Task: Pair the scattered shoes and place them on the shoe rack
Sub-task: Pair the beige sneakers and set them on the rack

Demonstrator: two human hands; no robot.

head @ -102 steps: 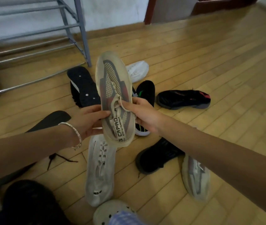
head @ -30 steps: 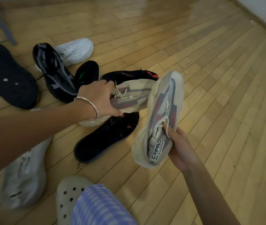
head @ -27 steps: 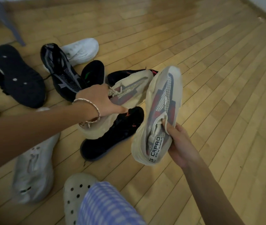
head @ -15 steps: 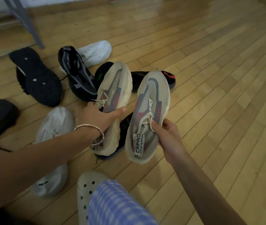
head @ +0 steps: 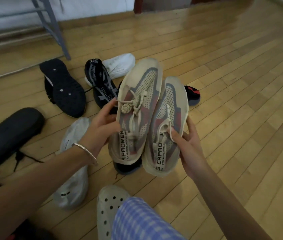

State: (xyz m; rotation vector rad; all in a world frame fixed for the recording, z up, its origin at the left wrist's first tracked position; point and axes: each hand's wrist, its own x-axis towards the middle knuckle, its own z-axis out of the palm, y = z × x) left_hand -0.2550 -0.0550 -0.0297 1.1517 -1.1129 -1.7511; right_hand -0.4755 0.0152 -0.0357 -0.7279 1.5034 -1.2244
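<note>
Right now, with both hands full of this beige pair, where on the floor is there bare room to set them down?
Widest: the floor right of your right hand and the red-trimmed black shoe. Also the strip between the shoe rack and the upturned black sole. Crowded: from the white shoe down to the clog, left of the beige pair.

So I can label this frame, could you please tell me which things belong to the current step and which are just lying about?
In use: one beige sneaker in left hand; its mate in right hand; rack.
Lying about: upturned black shoe; black knit shoe; white shoe; grey shoe.
</note>
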